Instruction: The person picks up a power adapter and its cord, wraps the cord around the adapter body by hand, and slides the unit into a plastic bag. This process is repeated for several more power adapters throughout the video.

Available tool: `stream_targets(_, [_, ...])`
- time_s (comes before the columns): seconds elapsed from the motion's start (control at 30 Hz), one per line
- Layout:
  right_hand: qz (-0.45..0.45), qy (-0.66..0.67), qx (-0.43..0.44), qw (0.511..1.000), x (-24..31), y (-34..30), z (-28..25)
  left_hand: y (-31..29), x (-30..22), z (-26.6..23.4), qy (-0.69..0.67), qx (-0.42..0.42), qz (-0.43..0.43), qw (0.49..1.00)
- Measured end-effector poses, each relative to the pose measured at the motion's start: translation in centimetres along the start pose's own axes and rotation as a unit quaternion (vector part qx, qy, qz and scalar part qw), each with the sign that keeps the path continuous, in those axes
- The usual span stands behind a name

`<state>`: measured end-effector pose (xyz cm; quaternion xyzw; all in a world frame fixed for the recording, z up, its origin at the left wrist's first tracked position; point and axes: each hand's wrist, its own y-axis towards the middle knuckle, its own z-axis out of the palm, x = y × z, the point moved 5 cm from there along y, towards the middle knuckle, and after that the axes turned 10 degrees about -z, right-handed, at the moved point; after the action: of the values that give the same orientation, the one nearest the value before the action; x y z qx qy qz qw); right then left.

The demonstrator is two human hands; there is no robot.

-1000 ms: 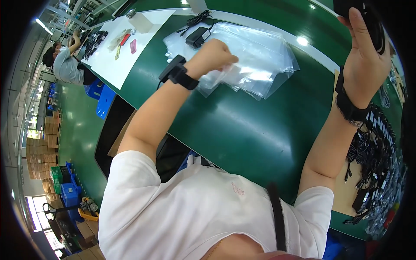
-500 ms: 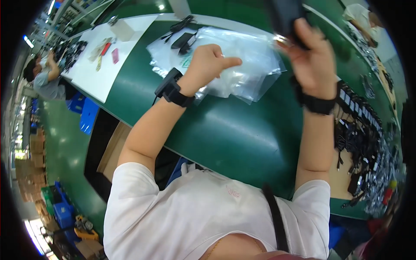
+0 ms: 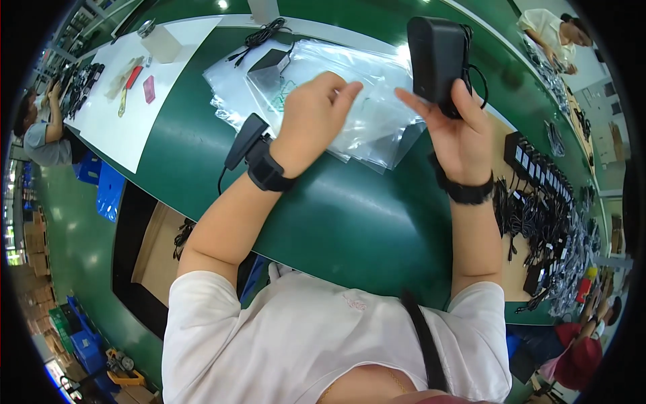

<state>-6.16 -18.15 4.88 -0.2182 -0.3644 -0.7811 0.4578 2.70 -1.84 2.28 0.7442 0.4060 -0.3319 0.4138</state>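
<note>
My right hand [image 3: 464,141] holds a black power adapter [image 3: 434,60] upright over the table's right part. A bundled black cord [image 3: 466,50] runs along the adapter's side and loops out near my fingers. Clear plastic bags [image 3: 377,128] lie in a loose stack on the green table. My left hand [image 3: 313,114] is above them, its fingers curled and its thumb pointing out; whatever the fingers may hold is hidden. On the bags' far left corner rests another black adapter [image 3: 270,62], with a coiled cord [image 3: 266,34] beyond it.
Rows of black adapters [image 3: 538,161] and heaped cords [image 3: 531,215] fill cardboard at the right. A white board [image 3: 124,128] at the left carries a container [image 3: 160,44], a red-handled tool [image 3: 133,77] and a pink block [image 3: 149,89]. Other people work at both sides.
My right hand has lowered the adapter, which now shows whole and sharp. My left hand stays over the bags with its fingers curled. The view has shifted a little.
</note>
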Motion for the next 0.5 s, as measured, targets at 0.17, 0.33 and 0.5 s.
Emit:
stream_targets(0.17, [0.037, -0.228, -0.067, 0.971, -2.9, -1.7, 1.1, -1.0, -0.6, -0.3, -0.115, -0.019, -0.038, 0.992])
stream_targets(0.33, [-0.137, -0.575, 0.100, 0.800, -1.8, -2.1, 2.8, 0.4, 1.5, -1.6, -0.316, -0.002, -0.192, 0.929])
stream_targets(0.5, [-0.166, -0.697, 0.230, 0.659, -3.1, -3.0, 4.6, 0.4, 0.5, -2.1, -0.213, -0.018, -0.104, 0.971])
